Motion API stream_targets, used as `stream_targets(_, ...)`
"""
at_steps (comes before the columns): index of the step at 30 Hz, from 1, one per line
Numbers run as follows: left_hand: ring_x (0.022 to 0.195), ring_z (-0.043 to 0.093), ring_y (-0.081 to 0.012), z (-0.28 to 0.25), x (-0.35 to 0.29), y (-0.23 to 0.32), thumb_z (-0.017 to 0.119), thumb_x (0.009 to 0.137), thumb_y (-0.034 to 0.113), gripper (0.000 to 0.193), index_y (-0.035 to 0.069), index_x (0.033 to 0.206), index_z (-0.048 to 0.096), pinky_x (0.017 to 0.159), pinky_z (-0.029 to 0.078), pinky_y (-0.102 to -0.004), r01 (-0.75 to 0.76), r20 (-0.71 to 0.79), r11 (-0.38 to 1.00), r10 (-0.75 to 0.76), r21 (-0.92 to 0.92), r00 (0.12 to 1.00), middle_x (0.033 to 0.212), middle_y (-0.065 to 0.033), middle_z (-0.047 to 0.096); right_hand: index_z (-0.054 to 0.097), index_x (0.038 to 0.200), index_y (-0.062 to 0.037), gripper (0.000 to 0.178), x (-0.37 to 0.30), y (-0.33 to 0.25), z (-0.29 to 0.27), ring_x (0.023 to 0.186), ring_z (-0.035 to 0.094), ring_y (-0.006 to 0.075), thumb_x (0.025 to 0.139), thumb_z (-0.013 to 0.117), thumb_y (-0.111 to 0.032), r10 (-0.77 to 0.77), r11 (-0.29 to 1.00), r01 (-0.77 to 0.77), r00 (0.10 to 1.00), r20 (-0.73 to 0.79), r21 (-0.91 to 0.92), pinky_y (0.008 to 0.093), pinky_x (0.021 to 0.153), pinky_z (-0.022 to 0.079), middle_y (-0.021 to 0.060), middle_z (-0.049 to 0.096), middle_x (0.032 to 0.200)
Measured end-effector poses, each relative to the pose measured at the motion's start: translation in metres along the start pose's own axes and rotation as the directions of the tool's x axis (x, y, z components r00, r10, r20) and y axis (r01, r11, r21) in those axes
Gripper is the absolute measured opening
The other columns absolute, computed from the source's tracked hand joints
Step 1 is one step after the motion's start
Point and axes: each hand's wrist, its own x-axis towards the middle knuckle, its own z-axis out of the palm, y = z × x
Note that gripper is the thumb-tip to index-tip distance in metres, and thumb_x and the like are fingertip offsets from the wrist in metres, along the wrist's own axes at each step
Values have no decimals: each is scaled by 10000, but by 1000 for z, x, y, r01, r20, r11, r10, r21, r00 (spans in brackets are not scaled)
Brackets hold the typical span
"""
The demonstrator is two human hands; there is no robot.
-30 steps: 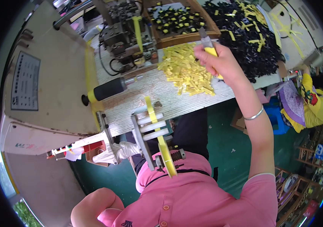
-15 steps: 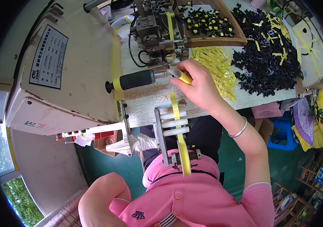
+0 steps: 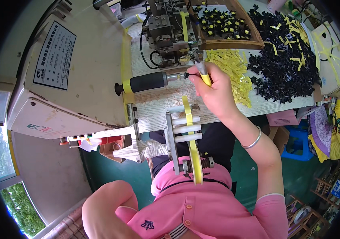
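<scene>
Right hand [image 3: 213, 89] closed around a yellow-handled metal tool [image 3: 201, 68], tip pointed up at the small grey metal machine head [image 3: 170, 30] on the pale wood-grain worktop [image 3: 158, 105]. Left hand not visible; the arm is bent at bottom left, so its state cannot be told.

Nearest the body: narrow yellow tape [image 3: 194, 153] runs over a grey metal bracket with three white rollers [image 3: 185, 129] clamped at the worktop's near edge, up toward the right hand. Silver bangle [image 3: 253, 139] on the right wrist.

Just left of the right hand: black-gripped lever with a yellow band [image 3: 148, 82], lying horizontally, its end near the fingers.

Right of the hand: heap of cut yellow strips [image 3: 235, 67], touching a larger heap of small black plastic parts [image 3: 287, 59].

Far edge: wooden tray holding black parts with yellow tags [image 3: 221, 22].

Left: large beige machine housing [image 3: 78, 79] carrying a rectangular white label with dark border [image 3: 54, 55] on its upper face, and a small mark near its lower edge.
</scene>
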Motion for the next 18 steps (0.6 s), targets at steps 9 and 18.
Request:
stream_targets(9, 747, 572, -160, -8, 125, 5, 642, 831, 164, 145, 29, 793, 610, 655, 508, -254, 199, -582, -547, -749, 813, 317, 777, -72, 570, 573, 911, 11, 188, 9, -8, -19, 457, 405, 40, 823, 652, -136, 449, 848, -485, 871, 199, 214, 203, 385, 277, -11, 483, 598)
stream_targets(18, 746, 568, -186, 2, 158, 26, 547, 873, 228, 222, 28, 797, 605, 666, 497, -290, -238, -733, -742, -665, 626, 145, 797, -72, 580, 558, 871, -16, 193, 19, 8, -7, 424, 332, 29, 826, 657, -175, 146, 989, -141, 963, 229, -34, 204, 388, 245, -48, 427, 551)
